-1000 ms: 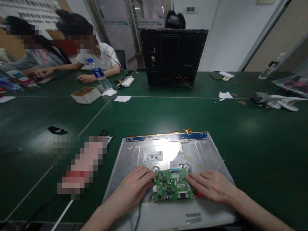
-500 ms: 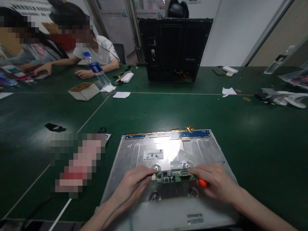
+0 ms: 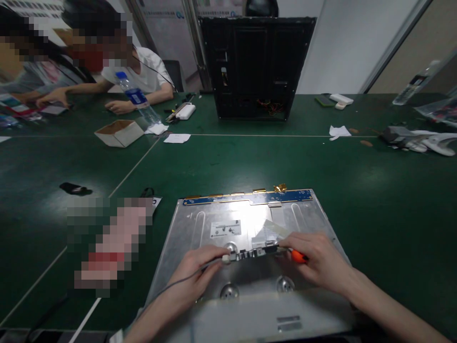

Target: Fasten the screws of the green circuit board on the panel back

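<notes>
A small circuit board (image 3: 253, 252) is held tilted, almost edge-on, just above the silver metal back of a display panel (image 3: 250, 278). My left hand (image 3: 196, 270) pinches the board's left end, where a grey cable (image 3: 180, 280) meets a white connector. My right hand (image 3: 317, 259) grips the right end, and an orange-handled tool (image 3: 299, 257) sits within the same hand; its tip is hidden. Behind the board are a pale ribbon cable and a label (image 3: 225, 228) with several loose screws on it. A blue circuit strip (image 3: 285, 196) runs along the panel's far edge.
A black housing (image 3: 257, 66) stands upright across the green table. Left of it are an open box (image 3: 119, 133) and a water bottle (image 3: 137, 97), with two people seated behind. White gloves (image 3: 424, 143) lie at right. A pixelated pinkish item (image 3: 119, 233) lies left of the panel.
Both hands have tipped the board from showing its green face to nearly edge-on, lifting its right end slightly. The camera view has shifted a little.
</notes>
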`<state>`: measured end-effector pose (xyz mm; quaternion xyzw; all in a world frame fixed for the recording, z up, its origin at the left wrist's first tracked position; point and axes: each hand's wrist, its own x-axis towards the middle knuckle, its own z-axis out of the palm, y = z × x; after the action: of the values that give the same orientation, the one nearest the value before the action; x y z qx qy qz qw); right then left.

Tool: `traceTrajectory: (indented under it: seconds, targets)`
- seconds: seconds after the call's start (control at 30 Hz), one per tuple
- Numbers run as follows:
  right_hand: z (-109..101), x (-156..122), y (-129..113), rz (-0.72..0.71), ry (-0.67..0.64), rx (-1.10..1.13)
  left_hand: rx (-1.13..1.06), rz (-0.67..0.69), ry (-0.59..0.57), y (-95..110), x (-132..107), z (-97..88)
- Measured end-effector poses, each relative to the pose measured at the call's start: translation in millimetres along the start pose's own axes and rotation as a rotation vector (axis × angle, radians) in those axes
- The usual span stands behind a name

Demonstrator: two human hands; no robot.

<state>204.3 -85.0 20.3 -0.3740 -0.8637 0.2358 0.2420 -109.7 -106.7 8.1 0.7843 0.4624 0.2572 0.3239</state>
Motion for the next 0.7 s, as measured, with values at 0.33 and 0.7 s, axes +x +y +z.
traceTrajectory:
  seconds: [0.33, 0.7]
  targets:
    - [7.1, -25.1, 7.7, -0.275, -0.113, -0.370, 0.056, 0.192, -0.125, 3.2, -4.0, -4.9]
    - [11.1, -30.0, -2.5, -0.214, -0.205, -0.386, 0.129, 0.121, -0.189, 2.0, -9.2, -4.7]
